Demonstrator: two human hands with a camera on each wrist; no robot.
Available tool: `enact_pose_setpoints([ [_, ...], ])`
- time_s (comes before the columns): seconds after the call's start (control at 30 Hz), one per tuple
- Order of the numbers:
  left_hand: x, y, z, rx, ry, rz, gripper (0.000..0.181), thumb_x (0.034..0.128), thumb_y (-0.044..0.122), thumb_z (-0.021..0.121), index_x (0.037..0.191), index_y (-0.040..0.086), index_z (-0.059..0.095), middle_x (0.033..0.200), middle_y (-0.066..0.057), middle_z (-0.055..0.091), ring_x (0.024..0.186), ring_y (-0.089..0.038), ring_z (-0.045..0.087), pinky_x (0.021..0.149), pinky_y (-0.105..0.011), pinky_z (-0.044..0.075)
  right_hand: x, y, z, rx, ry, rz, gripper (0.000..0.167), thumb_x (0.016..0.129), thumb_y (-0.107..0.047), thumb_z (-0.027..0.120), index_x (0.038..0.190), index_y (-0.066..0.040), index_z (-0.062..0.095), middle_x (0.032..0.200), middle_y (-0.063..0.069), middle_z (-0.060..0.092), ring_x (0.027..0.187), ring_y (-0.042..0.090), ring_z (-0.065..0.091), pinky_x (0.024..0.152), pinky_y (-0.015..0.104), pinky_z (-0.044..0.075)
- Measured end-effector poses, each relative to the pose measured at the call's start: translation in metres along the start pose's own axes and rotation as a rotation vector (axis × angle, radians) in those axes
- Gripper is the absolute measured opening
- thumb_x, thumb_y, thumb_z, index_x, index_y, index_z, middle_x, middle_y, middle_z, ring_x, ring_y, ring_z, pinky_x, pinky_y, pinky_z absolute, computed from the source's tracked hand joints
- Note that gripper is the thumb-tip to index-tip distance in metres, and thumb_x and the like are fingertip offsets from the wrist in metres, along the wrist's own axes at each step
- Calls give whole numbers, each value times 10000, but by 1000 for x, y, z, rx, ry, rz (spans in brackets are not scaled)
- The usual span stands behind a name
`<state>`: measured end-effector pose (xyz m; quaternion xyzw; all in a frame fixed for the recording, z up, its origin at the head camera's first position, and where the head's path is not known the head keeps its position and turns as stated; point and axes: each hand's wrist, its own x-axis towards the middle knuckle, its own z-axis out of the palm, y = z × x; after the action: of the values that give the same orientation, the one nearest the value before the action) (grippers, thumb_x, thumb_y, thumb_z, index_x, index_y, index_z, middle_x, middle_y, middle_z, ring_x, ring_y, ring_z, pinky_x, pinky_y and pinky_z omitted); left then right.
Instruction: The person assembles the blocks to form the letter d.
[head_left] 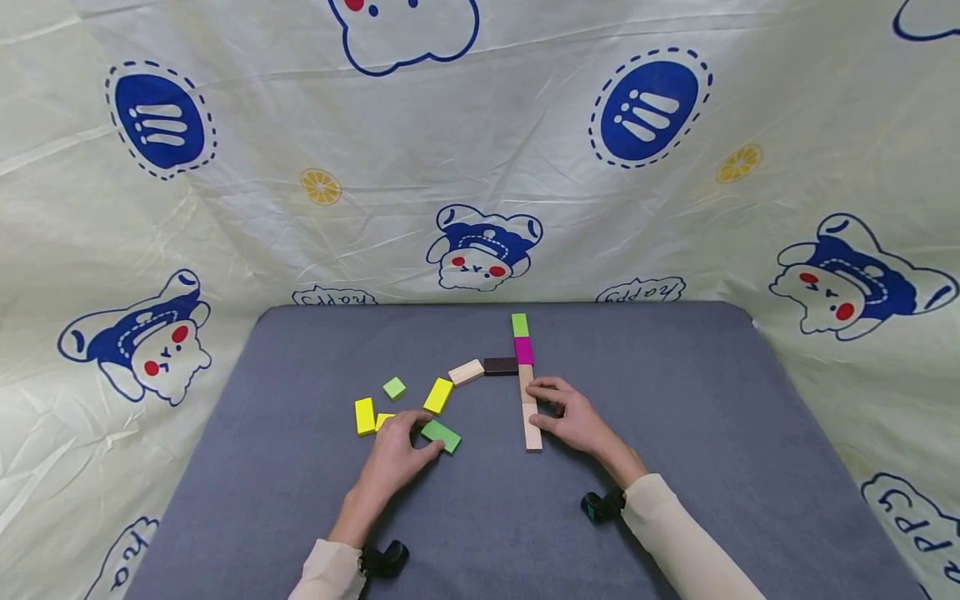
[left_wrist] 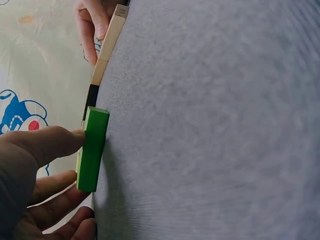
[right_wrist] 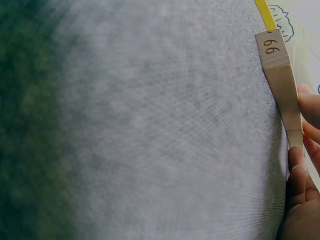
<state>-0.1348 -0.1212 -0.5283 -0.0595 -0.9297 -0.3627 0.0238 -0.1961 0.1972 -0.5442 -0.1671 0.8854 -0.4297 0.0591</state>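
Note:
My left hand (head_left: 397,454) pinches a green block (head_left: 442,435) between thumb and fingers; the left wrist view shows this green block (left_wrist: 93,150) close up, its shadow on the cloth. My right hand (head_left: 576,418) touches two pale wooden blocks (head_left: 532,433) in an upright row, thumb and fingertips along their right side. At the near end of that row, a wooden block (right_wrist: 281,75) bears the number 66 in the right wrist view. Beyond them in line lie a magenta block (head_left: 523,351) and a light green block (head_left: 520,325).
A dark block (head_left: 501,367) meets the row from the left, followed by a pale block (head_left: 467,372) and a yellow block (head_left: 438,396). Farther left are a small green block (head_left: 394,388) and another yellow block (head_left: 364,417). A third yellow one is partly hidden behind the left hand.

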Motion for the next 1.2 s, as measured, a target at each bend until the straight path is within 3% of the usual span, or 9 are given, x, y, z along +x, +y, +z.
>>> enact_pose_setpoints([
  [0.23, -3, 6, 6, 11, 28, -46, 552, 783, 319, 886, 1190, 8, 680, 1098, -118, 671, 1049, -291, 607, 962, -478, 506, 0, 1, 1, 11, 9, -20, 483, 914, -171, 787, 1366, -54, 663, 1437, 131, 562, 1247, 317, 546, 939, 423, 471],
  [0.4, -3, 7, 10, 12, 63, -56, 559, 751, 316, 904, 1151, 2, 672, 1031, -108, 643, 1007, -292, 574, 918, -470, 494, 0, 1, 1, 21, 6, -14, 482, 914, -160, 785, 1369, -56, 662, 1445, 124, 555, 1253, 313, 543, 953, 441, 470],
  [0.7, -1, 3, 4, 26, -21, -31, 567, 797, 283, 857, 1245, 1, 656, 1189, -139, 639, 1123, -316, 580, 994, -492, 501, 0, 0, 1, 14, 9, -23, 475, 909, -142, 787, 1359, -50, 668, 1434, 128, 564, 1145, 271, 545, 838, 309, 450],
  [0.93, -1, 2, -2, 29, -63, -10, 547, 814, 274, 840, 1269, 25, 666, 1211, -128, 644, 1138, -308, 579, 995, -487, 504, 0, 0, 2, 14, 4, -12, 478, 913, -151, 784, 1367, -60, 664, 1441, 122, 560, 1199, 285, 543, 879, 349, 463],
  [1.2, 0, 1, -2, 29, -71, 11, 546, 830, 283, 836, 1284, 33, 665, 1239, -135, 647, 1173, -321, 578, 1014, -494, 493, 0, -1, 0, -2, 3, 9, 481, 918, -147, 776, 1377, -69, 658, 1450, 113, 555, 1174, 269, 537, 851, 306, 448],
])
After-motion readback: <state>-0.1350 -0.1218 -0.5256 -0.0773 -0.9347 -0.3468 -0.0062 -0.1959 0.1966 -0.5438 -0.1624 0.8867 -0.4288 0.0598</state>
